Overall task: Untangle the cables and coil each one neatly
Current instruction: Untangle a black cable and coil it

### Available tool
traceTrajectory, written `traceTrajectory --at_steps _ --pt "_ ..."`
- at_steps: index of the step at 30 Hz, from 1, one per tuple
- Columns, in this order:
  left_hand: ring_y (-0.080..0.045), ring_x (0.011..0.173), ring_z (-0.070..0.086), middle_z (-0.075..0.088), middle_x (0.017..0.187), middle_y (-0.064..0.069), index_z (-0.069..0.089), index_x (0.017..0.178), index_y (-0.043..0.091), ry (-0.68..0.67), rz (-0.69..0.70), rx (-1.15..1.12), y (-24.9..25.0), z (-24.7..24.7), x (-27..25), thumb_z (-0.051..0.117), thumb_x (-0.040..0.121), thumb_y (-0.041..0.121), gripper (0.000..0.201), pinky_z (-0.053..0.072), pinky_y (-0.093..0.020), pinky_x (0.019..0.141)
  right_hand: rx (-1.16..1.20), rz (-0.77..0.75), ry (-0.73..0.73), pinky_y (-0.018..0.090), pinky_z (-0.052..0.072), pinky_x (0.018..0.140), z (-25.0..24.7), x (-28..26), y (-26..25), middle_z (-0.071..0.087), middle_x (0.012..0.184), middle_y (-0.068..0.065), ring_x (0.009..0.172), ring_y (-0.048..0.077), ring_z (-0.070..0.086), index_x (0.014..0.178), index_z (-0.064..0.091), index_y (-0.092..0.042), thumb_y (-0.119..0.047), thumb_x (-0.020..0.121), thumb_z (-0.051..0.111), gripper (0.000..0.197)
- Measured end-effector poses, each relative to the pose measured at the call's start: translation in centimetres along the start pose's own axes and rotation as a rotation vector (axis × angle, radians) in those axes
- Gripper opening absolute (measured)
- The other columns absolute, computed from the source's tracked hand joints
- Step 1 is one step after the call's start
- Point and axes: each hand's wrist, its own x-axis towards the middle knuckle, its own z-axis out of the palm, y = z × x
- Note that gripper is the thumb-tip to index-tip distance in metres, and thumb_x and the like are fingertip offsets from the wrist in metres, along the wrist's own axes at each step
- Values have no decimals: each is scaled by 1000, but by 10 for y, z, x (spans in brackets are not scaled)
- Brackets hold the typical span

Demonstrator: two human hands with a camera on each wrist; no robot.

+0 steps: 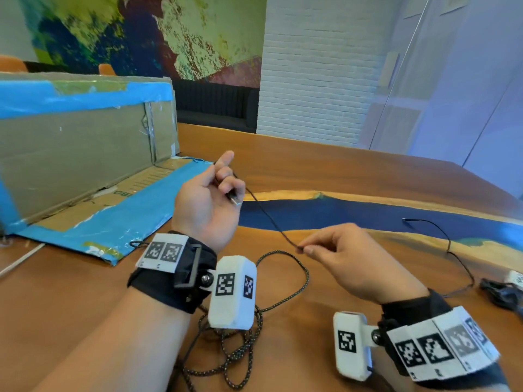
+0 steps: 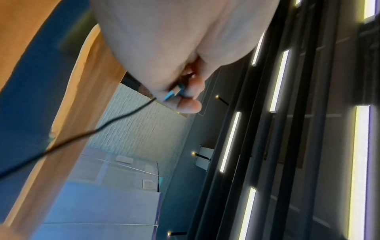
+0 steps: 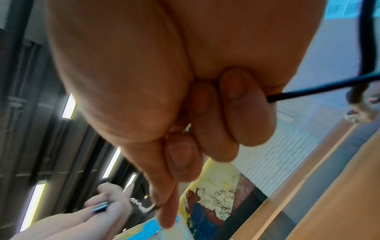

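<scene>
A thin black cable (image 1: 266,215) is stretched in the air between my two hands. My left hand (image 1: 226,188) is raised palm up, its fingers curled round the cable's USB plug (image 1: 235,200), whose blue insert (image 2: 171,94) shows in the left wrist view. My right hand (image 1: 304,248) pinches the same cable lower down, thumb against forefinger. In the right wrist view the cable (image 3: 308,91) leaves that fist past the little finger. A thicker speckled braided cable (image 1: 297,290) lies looped and tangled on the table (image 1: 325,171) below my left wrist.
A taped cardboard box (image 1: 85,154) lies open at the left. Another thin black cable (image 1: 450,244) snakes across the right of the table toward a black bundle (image 1: 503,292) at the right edge. A white cord (image 1: 19,263) lies at the far left.
</scene>
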Motion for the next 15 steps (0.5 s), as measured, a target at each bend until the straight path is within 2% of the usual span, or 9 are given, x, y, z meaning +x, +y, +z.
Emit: traceTrajectory --at_steps 2,4,6,7,9,10,12,13,15 --pt "-8 66 59 61 81 0 59 132 1 21 64 68 -6 -3 3 40 110 15 33 57 -23 76 -17 -61 -124 9 47 81 7 -5 -13 73 93 -24 92 -11 63 96 80 -36 -32 100 64 17" --pt "-11 85 71 71 94 -1 62 130 5 29 97 209 -13 -6 6 42 110 16 31 56 -28 94 46 -131 -187 11 48 75 8 -10 -25 73 87 -21 85 -6 64 93 80 -35 -35 98 65 15" --pt "-13 102 74 76 104 -2 64 127 9 23 110 446 -20 -6 5 41 110 17 29 51 -33 105 143 -207 -187 20 47 67 5 -15 -31 70 79 -10 71 5 60 89 79 -31 -36 97 67 15" --pt "-13 106 73 77 106 -1 65 124 10 -1 109 603 -23 -5 3 41 110 16 29 49 -33 106 199 -245 -162 29 48 68 3 -17 -33 70 77 -5 71 15 59 87 78 -29 -35 97 68 15" --pt "-10 101 73 77 104 0 71 115 5 -110 73 932 -30 -3 -6 43 108 12 29 49 -34 103 307 -307 -59 41 49 74 -4 -19 -32 73 81 4 78 28 63 86 78 -28 -36 95 68 16" --pt "-12 92 73 77 99 -2 73 109 2 -197 27 1071 -33 -2 -12 45 107 10 29 49 -35 99 343 -328 17 41 50 73 -9 -19 -30 74 81 5 79 28 65 85 78 -26 -36 93 67 18" --pt "-20 67 66 68 73 -9 73 104 -2 -390 -121 1200 -39 1 -22 43 107 10 32 51 -35 86 410 -321 207 21 46 65 -17 -16 -20 73 74 -7 69 5 64 83 77 -19 -28 95 65 19" --pt "-22 55 56 58 61 -9 74 104 -3 -450 -193 1191 -41 3 -26 41 108 12 36 52 -35 79 429 -287 299 12 43 63 -20 -13 -13 71 69 -13 65 -2 61 83 76 -17 -22 97 65 19" --pt "-18 43 32 34 53 -4 76 100 -2 -491 -287 1084 -42 5 -31 37 108 17 44 49 -34 63 391 -208 405 11 41 62 -22 -6 1 69 68 -10 64 -3 57 82 76 -21 -20 100 64 21"
